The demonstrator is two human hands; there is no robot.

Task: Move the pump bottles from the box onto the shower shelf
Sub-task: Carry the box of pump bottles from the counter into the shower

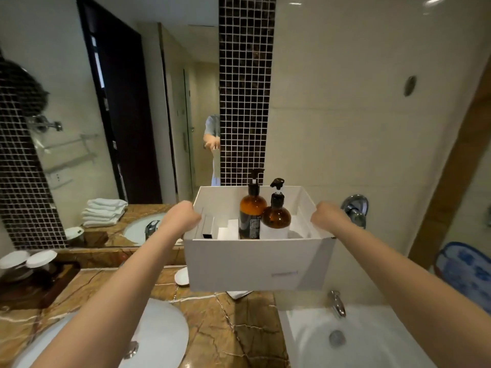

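Two pump bottles upright in one box — two hands, left, right, clamped on its sides.

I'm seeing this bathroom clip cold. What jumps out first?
A white box held up at centre by the left hand and right hand, above the marble counter. Two amber pump bottles stand inside it. At lower right lies the bathtub.

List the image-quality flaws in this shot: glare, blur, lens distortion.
Head view: wide-angle bending bows the walls and the mosaic tile strip outward; ceiling-light glare spots the glossy wall tiles at top right; edges are soft, with the blue patterned item smeared; the two pump bottles in the box stay fairly sharp.
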